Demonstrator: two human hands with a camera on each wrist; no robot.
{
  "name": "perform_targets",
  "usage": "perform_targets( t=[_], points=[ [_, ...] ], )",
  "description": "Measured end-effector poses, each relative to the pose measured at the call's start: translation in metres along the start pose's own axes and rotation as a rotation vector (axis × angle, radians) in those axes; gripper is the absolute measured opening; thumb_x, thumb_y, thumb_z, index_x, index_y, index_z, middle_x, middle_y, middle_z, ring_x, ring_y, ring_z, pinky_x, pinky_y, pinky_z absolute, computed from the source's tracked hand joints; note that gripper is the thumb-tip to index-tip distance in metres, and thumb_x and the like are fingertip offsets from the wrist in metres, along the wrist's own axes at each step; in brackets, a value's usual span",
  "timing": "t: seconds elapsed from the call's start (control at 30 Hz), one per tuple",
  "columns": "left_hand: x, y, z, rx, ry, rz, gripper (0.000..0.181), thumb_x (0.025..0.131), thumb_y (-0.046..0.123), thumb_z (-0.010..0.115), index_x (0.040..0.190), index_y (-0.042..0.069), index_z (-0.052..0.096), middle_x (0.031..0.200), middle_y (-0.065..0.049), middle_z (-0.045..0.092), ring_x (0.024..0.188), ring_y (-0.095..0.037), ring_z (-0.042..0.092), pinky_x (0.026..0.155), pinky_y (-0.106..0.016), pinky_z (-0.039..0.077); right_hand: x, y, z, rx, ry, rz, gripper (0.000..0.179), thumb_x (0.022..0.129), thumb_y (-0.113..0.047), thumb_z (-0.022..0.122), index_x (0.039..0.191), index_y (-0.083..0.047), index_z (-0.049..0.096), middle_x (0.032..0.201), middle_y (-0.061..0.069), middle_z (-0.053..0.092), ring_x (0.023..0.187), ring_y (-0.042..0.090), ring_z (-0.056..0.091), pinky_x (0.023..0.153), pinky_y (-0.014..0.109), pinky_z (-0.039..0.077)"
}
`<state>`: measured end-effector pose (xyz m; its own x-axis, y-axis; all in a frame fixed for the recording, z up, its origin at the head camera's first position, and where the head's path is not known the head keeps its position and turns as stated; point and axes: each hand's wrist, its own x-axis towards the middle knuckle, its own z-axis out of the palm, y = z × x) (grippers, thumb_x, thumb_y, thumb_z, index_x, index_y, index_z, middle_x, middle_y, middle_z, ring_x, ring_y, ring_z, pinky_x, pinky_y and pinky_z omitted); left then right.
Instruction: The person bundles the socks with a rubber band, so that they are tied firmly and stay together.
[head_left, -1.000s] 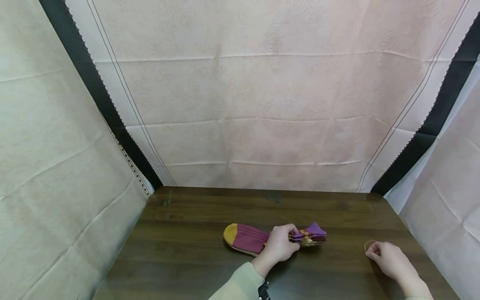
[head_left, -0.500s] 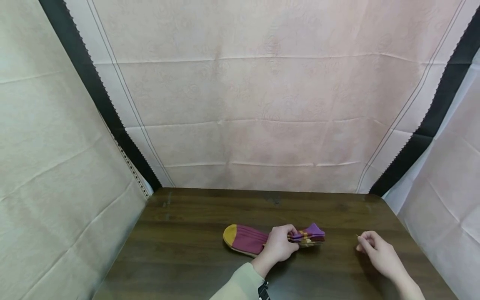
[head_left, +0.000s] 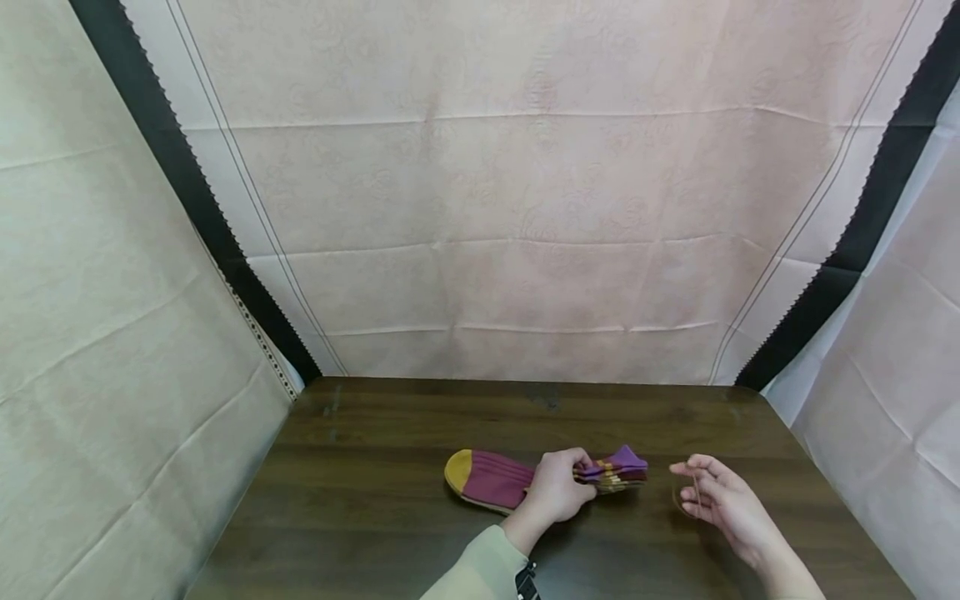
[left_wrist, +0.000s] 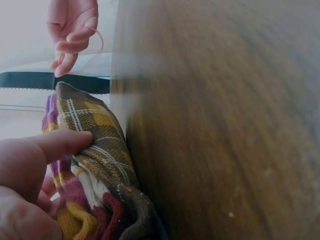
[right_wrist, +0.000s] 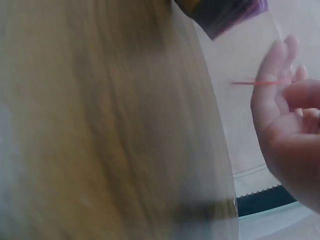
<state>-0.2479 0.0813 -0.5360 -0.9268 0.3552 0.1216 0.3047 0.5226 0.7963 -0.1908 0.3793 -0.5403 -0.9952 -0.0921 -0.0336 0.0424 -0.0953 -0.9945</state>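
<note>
A flat stack of socks [head_left: 491,479], maroon with a yellow toe on top and purple cuffs at the right end, lies on the table. My left hand [head_left: 557,490] grips it near the cuffs, thumb on one side and fingers on the other. In the left wrist view, the thumb presses a brown plaid sock [left_wrist: 102,130] at the outside of the stack. To the right of the cuffs, my right hand [head_left: 726,504] is raised, palm turned inward. A thin reddish rubber band [left_wrist: 102,41] loops round its bent fingers, and in the right wrist view the band [right_wrist: 244,83] stands out from them.
The dark wooden table [head_left: 360,500] extends around the socks on all sides. Pale cloth walls [head_left: 525,208] with black strips [head_left: 247,275] rise behind the table and at both sides. A black watch [head_left: 527,581] sits at the left wrist.
The right hand has moved left toward the sock cuffs and turned palm inward, its pinched fingertips spreading apart with the rubber band round them. The left hand and the socks stay in place.
</note>
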Motion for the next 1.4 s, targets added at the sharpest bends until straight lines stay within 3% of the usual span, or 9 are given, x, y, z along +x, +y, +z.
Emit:
perform_targets(
  t=[0.2, 0.33, 0.5, 0.6, 0.73, 0.83, 1.1, 1.27, 1.4],
  points=[
    [-0.001, 0.0, 0.001, -0.001, -0.001, -0.004, 0.023, 0.081, 0.008, 0.087, 0.093, 0.022, 0.072, 0.092, 0.01, 0.069, 0.084, -0.007, 0.059, 0.073, -0.027, 0.049, -0.001, 0.007, 0.018, -0.043, 0.182, 0.136, 0.016, 0.108, -0.01, 0.065, 0.097, -0.011, 0.054, 0.118, -0.001, 0.079, 0.084, 0.012, 0.074, 0.073, 0.026, 0.062],
    [-0.002, -0.001, 0.001, -0.01, 0.007, -0.01, 0.024, 0.081, 0.008, 0.087, 0.093, 0.022, 0.072, 0.094, 0.009, 0.07, 0.084, -0.008, 0.059, 0.073, -0.028, 0.049, -0.002, 0.008, 0.028, -0.111, 0.186, 0.186, 0.031, 0.111, -0.026, 0.064, 0.122, 0.002, 0.061, 0.131, 0.011, 0.074, 0.103, 0.014, 0.075, 0.091, 0.029, 0.061],
    [-0.002, -0.001, 0.0, -0.013, 0.016, -0.001, 0.024, 0.081, 0.008, 0.086, 0.094, 0.023, 0.073, 0.095, 0.008, 0.071, 0.083, -0.008, 0.058, 0.072, -0.028, 0.048, -0.003, 0.007, 0.039, -0.183, 0.164, 0.155, 0.063, 0.109, -0.022, 0.067, 0.152, 0.014, 0.04, 0.151, 0.022, 0.057, 0.115, 0.003, 0.066, 0.099, 0.024, 0.055],
    [-0.002, -0.001, 0.0, -0.017, 0.014, 0.007, 0.024, 0.081, 0.007, 0.086, 0.094, 0.023, 0.073, 0.094, 0.009, 0.071, 0.083, -0.007, 0.059, 0.072, -0.027, 0.049, -0.001, 0.005, 0.044, -0.219, 0.128, 0.153, 0.073, 0.104, -0.016, 0.072, 0.156, 0.009, 0.026, 0.159, 0.026, 0.042, 0.125, 0.01, 0.061, 0.096, 0.023, 0.055],
    [-0.003, -0.001, 0.0, -0.022, 0.007, 0.014, 0.024, 0.081, 0.006, 0.086, 0.094, 0.022, 0.073, 0.093, 0.011, 0.07, 0.084, -0.006, 0.06, 0.073, -0.027, 0.049, 0.007, 0.001, 0.047, -0.264, 0.021, 0.152, 0.09, 0.099, -0.014, 0.077, 0.157, -0.002, 0.009, 0.165, 0.032, 0.025, 0.146, 0.044, 0.045, 0.1, 0.03, 0.053],
    [-0.003, -0.001, 0.001, 0.0, -0.001, 0.02, 0.025, 0.082, 0.006, 0.086, 0.095, 0.022, 0.073, 0.093, 0.011, 0.07, 0.084, -0.006, 0.06, 0.073, -0.026, 0.05, 0.018, -0.002, 0.049, -0.297, -0.067, 0.131, 0.097, 0.095, -0.013, 0.081, 0.159, -0.003, 0.008, 0.166, 0.034, 0.021, 0.148, 0.056, 0.034, 0.102, 0.035, 0.049],
    [-0.004, -0.003, 0.004, 0.084, -0.047, 0.018, 0.026, 0.084, 0.01, 0.087, 0.096, 0.027, 0.071, 0.092, 0.015, 0.069, 0.08, -0.004, 0.057, 0.067, -0.028, 0.048, 0.05, -0.003, 0.064, -0.402, -0.267, 0.072, 0.101, 0.084, -0.012, 0.091, 0.154, 0.0, 0.019, 0.141, 0.028, 0.05, 0.119, 0.025, 0.057, 0.093, 0.025, 0.05],
    [-0.003, -0.007, 0.006, 0.122, -0.037, 0.118, 0.03, 0.081, 0.006, 0.087, 0.097, 0.025, 0.069, 0.09, 0.017, 0.068, 0.079, -0.001, 0.058, 0.068, -0.023, 0.048, 0.056, -0.002, 0.072, -0.442, -0.322, 0.032, 0.101, 0.079, -0.01, 0.094, 0.15, 0.005, 0.023, 0.13, 0.024, 0.056, 0.111, 0.023, 0.06, 0.09, 0.025, 0.052],
    [-0.003, -0.009, 0.003, 0.165, -0.038, 0.202, 0.045, 0.083, 0.004, 0.087, 0.117, 0.025, 0.066, 0.105, 0.01, 0.073, 0.093, -0.003, 0.064, 0.076, -0.023, 0.052, 0.058, -0.004, 0.078, -0.475, -0.339, 0.006, 0.097, 0.078, -0.009, 0.095, 0.146, 0.006, 0.027, 0.126, 0.022, 0.059, 0.109, 0.025, 0.061, 0.088, 0.025, 0.052]
  ],
)
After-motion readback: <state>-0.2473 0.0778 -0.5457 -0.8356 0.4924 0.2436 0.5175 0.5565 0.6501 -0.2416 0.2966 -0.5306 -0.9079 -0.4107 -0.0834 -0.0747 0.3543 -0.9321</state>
